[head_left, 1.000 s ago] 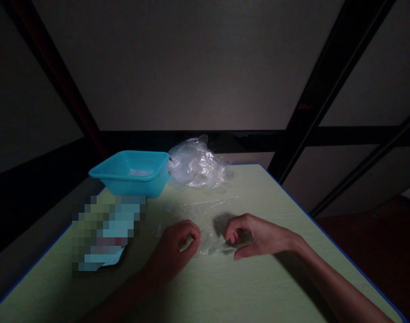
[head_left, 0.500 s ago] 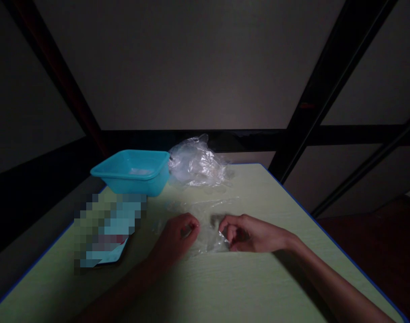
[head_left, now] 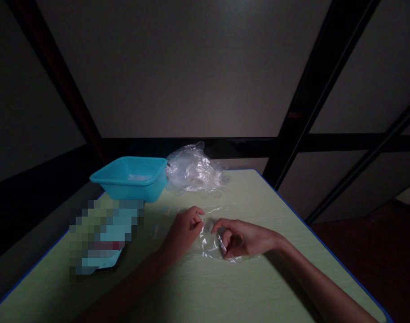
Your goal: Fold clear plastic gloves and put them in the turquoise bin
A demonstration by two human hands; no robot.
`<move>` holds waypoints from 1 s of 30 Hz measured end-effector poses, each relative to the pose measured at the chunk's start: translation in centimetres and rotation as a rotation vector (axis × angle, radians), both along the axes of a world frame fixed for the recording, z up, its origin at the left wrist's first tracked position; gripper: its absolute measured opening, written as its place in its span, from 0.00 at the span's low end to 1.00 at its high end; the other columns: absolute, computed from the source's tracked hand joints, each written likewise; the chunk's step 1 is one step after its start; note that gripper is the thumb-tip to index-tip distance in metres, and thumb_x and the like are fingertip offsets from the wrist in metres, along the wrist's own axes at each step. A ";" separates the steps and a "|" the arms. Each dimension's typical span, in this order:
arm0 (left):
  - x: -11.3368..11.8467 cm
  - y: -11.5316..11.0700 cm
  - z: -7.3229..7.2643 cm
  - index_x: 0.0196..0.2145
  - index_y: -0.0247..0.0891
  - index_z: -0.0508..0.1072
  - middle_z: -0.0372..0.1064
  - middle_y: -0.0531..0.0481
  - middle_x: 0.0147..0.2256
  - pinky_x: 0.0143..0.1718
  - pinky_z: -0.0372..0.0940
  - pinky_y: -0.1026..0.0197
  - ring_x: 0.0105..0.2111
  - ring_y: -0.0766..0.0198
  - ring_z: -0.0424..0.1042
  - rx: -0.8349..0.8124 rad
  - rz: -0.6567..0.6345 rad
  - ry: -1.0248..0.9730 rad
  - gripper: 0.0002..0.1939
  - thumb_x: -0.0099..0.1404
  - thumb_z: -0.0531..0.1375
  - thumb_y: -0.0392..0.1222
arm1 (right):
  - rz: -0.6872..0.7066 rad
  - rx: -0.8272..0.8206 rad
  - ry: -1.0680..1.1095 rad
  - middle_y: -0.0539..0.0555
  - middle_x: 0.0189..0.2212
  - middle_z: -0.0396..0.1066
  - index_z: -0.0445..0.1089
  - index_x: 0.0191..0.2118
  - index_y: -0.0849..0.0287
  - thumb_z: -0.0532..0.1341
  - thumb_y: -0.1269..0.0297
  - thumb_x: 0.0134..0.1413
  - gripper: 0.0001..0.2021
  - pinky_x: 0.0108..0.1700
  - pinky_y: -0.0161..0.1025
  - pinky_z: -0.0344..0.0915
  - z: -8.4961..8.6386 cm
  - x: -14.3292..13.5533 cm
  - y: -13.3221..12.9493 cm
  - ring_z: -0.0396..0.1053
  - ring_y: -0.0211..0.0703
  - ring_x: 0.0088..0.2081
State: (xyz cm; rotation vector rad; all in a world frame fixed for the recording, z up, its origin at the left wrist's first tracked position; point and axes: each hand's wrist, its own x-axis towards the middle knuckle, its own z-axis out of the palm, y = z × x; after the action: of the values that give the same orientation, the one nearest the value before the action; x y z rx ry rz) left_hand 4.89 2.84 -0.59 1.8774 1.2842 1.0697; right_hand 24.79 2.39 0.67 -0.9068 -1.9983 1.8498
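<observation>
A thin clear plastic glove [head_left: 209, 244] lies spread on the table between my hands, its outline hard to make out against the pale top. My left hand [head_left: 184, 231] is closed, thumb and fingers pinching the film on its left side. On the other side my right hand [head_left: 243, 237] curls over the near right part, with thumb and bent fingers gripping the plastic and the index finger arched away from them. Behind both hands sits a crumpled heap of clear plastic gloves [head_left: 196, 170], with rounded finger-like tips along its edge.
At the back left stands a light blue plastic basin [head_left: 151, 190], touching or close to the heap. A flat device with a blurred-out screen [head_left: 113, 237] lies left of my left hand. The pale table [head_left: 205, 291] has a blue edge, and a panelled wall rises behind it.
The plastic between my hands has lifted and bunched slightly, its near edge now creased. The fingers of my left hand have shifted upward a little. The whole view has tilted slightly.
</observation>
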 end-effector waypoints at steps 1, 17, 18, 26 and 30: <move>0.0 0.1 -0.2 0.32 0.37 0.67 0.62 0.60 0.18 0.21 0.59 0.69 0.19 0.68 0.65 0.015 0.008 0.000 0.10 0.51 0.54 0.30 | 0.010 0.008 0.006 0.45 0.26 0.68 0.59 0.46 0.59 0.64 0.77 0.43 0.22 0.29 0.31 0.62 0.0 0.0 0.1 0.68 0.33 0.27; -1.4 -5.6 0.4 0.54 0.36 0.62 0.64 0.42 0.53 0.53 0.61 0.54 0.52 0.55 0.63 0.443 -0.459 0.576 0.24 0.59 0.53 0.30 | -0.117 0.214 0.047 0.46 0.24 0.64 0.57 0.36 0.59 0.53 0.69 0.59 0.02 0.31 0.35 0.61 0.2 -0.1 0.6 0.63 0.34 0.26; -1.3 -5.5 0.3 0.57 0.36 0.58 0.60 0.41 0.56 0.55 0.58 0.53 0.55 0.55 0.60 0.404 -0.474 0.620 0.27 0.59 0.55 0.31 | -0.118 0.216 0.058 0.46 0.24 0.64 0.57 0.36 0.59 0.54 0.68 0.58 0.03 0.31 0.35 0.61 0.1 -0.1 0.7 0.62 0.34 0.25; -1.5 -5.3 0.4 0.63 0.35 0.48 0.36 0.41 0.64 0.61 0.42 0.45 0.63 0.51 0.38 0.179 -0.655 0.831 0.37 0.61 0.59 0.46 | -0.226 0.304 0.084 0.48 0.24 0.63 0.60 0.31 0.60 0.56 0.63 0.55 0.06 0.29 0.33 0.58 0.6 -0.2 0.8 0.60 0.35 0.25; -1.5 -5.4 1.0 0.63 0.41 0.48 0.33 0.42 0.64 0.60 0.40 0.42 0.63 0.48 0.36 0.153 -0.683 0.830 0.38 0.60 0.60 0.50 | -0.275 0.393 0.040 0.49 0.23 0.64 0.61 0.31 0.60 0.54 0.61 0.57 0.08 0.28 0.33 0.57 0.8 -0.1 0.8 0.60 0.36 0.25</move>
State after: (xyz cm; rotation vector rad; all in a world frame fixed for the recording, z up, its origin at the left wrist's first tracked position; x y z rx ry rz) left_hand 3.38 -2.59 0.37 2.7215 0.7974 0.0026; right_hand 24.70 3.23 1.51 -0.9561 -1.9946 1.2624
